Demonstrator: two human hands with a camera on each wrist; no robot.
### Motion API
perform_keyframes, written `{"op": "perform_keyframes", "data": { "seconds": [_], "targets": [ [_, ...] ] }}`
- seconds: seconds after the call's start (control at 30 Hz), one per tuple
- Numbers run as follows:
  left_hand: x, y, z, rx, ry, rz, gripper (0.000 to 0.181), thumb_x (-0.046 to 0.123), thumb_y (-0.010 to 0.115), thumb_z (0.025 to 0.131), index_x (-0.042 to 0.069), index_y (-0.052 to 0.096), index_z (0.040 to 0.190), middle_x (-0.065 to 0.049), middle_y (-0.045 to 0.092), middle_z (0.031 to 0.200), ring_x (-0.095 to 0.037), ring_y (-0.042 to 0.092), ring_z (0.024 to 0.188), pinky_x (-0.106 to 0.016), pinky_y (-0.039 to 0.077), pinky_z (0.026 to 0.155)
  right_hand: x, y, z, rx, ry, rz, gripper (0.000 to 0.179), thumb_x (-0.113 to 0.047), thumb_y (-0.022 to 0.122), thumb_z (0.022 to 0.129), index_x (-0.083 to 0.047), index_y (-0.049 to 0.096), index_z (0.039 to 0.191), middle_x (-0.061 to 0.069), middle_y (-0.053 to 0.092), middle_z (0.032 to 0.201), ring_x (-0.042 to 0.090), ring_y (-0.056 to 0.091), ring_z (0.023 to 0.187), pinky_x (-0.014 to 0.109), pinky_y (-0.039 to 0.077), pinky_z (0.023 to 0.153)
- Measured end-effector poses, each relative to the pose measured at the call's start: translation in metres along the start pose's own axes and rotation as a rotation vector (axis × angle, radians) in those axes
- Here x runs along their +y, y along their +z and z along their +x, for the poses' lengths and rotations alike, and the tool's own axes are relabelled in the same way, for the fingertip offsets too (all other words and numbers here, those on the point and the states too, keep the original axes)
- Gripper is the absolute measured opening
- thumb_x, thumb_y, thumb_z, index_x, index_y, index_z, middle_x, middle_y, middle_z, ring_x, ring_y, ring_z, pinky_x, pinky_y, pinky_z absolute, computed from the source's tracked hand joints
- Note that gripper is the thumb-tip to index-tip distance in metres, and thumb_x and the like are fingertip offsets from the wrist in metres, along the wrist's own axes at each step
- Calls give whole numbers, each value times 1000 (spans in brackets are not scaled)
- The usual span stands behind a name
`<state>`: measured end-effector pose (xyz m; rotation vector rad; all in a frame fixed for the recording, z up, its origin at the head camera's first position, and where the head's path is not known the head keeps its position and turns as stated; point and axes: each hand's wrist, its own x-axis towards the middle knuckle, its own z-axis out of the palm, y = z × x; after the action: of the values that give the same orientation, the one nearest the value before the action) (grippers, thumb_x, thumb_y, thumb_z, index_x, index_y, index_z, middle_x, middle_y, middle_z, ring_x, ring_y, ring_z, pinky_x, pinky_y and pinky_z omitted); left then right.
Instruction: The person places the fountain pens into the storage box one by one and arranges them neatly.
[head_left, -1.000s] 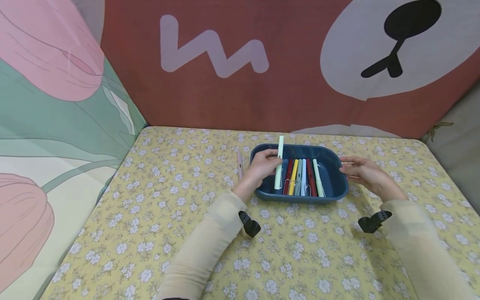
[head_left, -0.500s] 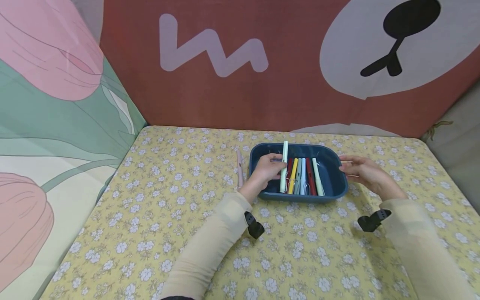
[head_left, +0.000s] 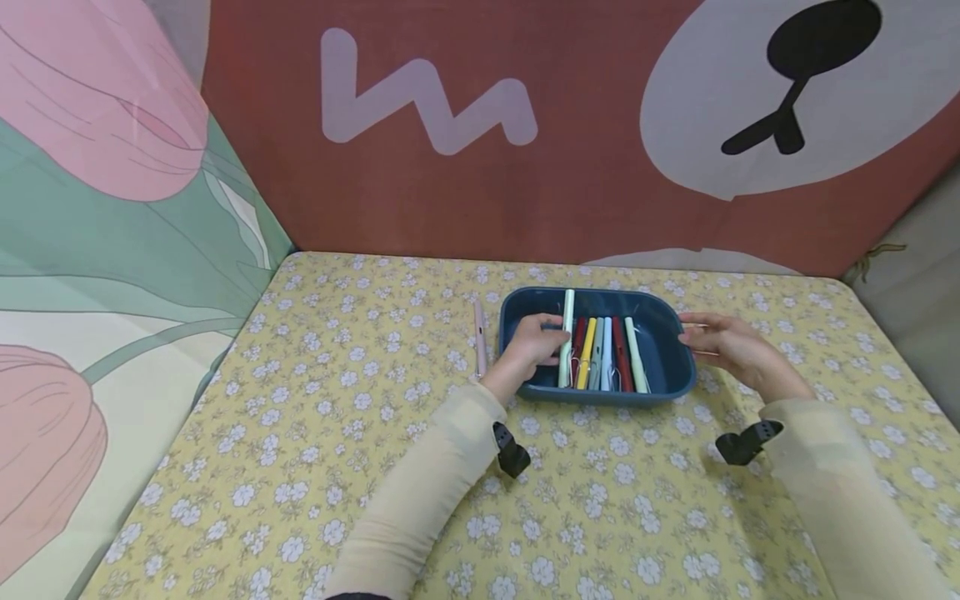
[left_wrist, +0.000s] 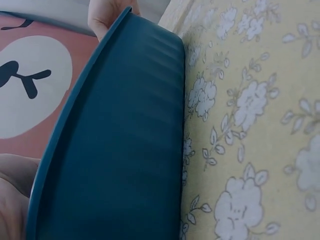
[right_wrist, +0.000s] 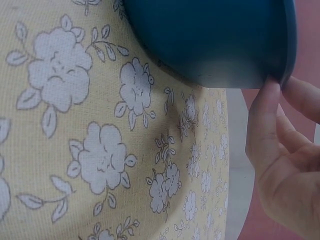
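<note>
My left hand [head_left: 531, 343] reaches into a dark blue tray [head_left: 592, 399] and pinches a pale green pen [head_left: 568, 313] between thumb and fingers. That pen lies lengthwise beside the row, its far end raised, left of a dark red pen [head_left: 581, 327]. At the tray's right end, my right hand [head_left: 727, 346] holds the rim; in the right wrist view the thumb [right_wrist: 269, 100] presses the outer wall with a finger over the edge. The left wrist view shows the tray's long outer wall [left_wrist: 115, 125], which hides the pens and the left fingertips.
Right of the dark red pen lie a yellow pen [head_left: 588, 354], a grey-green one, a light blue pen [head_left: 607, 354], another dark red one and a pale green one. A pink pen [head_left: 480, 337] rests on the flowered tablecloth [head_left: 360, 400] left of the tray. A printed cloth wall [head_left: 450, 200] stands behind.
My left hand has moved right and down into the tray, bringing the pale green pen from near the left end to beside the row. The right hand stays on the rim.
</note>
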<state>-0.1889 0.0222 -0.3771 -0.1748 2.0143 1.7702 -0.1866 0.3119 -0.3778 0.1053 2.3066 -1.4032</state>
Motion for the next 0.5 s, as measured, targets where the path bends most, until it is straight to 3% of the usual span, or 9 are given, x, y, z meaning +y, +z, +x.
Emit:
{"op": "perform_keyframes", "data": {
  "seconds": [0.13, 0.5],
  "targets": [
    [-1, 0, 0, 9, -10, 13, 35, 10, 56, 96, 4, 56, 130, -16, 62, 122, -28, 63, 110, -36, 59, 88, 0, 0, -1, -5, -11, 8, 65, -24, 51, 100, 1, 18, 151, -26, 53, 96, -14, 54, 88, 12, 53, 80],
    [-5, 4, 5, 54, -45, 63, 30, 8, 59, 94, 2, 61, 122, -16, 63, 119, -25, 64, 99, -34, 60, 76, -2, 0, -2, -9, -7, 19, 64, -25, 52, 99, -1, 21, 150, -28, 54, 93, -13, 55, 88, 12, 53, 79]
  ]
}}
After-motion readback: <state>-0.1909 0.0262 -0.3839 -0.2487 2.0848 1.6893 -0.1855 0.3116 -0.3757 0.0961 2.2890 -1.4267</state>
